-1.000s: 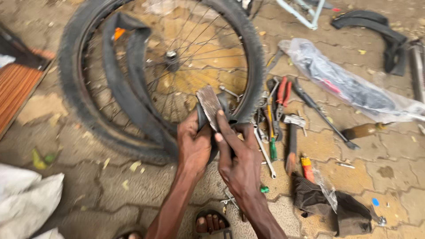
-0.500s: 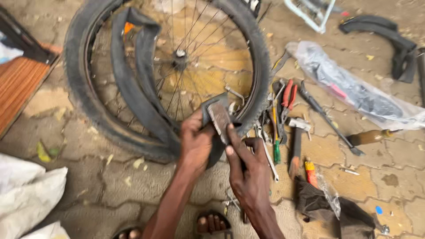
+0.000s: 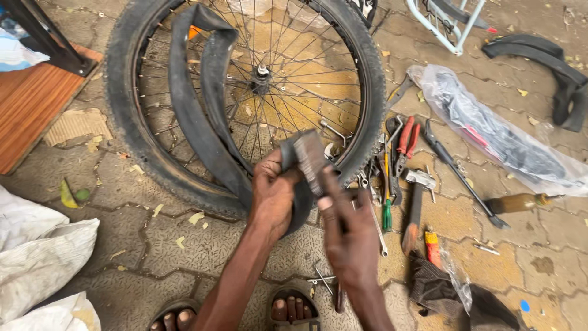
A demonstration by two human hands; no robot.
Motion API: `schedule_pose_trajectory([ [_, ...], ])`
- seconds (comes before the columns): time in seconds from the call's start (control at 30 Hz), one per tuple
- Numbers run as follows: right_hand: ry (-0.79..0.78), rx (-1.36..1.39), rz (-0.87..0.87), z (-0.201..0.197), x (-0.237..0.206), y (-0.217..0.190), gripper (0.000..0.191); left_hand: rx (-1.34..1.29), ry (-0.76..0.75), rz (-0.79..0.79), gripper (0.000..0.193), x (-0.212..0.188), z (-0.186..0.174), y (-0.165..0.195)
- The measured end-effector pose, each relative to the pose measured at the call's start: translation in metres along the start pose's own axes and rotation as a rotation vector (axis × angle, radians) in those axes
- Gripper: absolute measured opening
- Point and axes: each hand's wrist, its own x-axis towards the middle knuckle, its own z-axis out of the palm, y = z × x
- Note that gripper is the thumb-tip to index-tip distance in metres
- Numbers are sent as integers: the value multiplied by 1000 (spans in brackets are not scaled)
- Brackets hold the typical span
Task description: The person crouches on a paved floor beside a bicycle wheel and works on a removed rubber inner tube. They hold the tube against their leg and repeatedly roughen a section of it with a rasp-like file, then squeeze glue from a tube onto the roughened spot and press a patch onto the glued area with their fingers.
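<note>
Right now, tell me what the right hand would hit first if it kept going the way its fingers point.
Probably the small grey flat abrasive piece it already touches, then the spoked bicycle wheel beyond the right hand; depth unclear.

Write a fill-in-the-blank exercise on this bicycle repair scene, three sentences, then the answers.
1. The left hand holds a fold of the black inner ____, which loops up out of the bicycle wheel.
2. The right hand presses a small grey strip against that ____.
3. The pliers lying on the paving to the right of the wheel have ____ handles.

Missing words: tube; fold; red
</note>
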Motion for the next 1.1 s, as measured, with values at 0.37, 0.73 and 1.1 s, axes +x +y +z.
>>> schedule_pose_trajectory([
  [0.37, 98, 209, -247, -15, 61, 5, 45, 43, -7, 42, 38, -5, 12, -4],
  [0.73, 202, 129, -224, -12, -8, 31, 47, 152, -91, -11, 42, -3, 9, 18],
  [1.1, 275, -323, -406, 9, 46, 10, 40, 459, -12, 118, 45, -12, 17, -1],
])
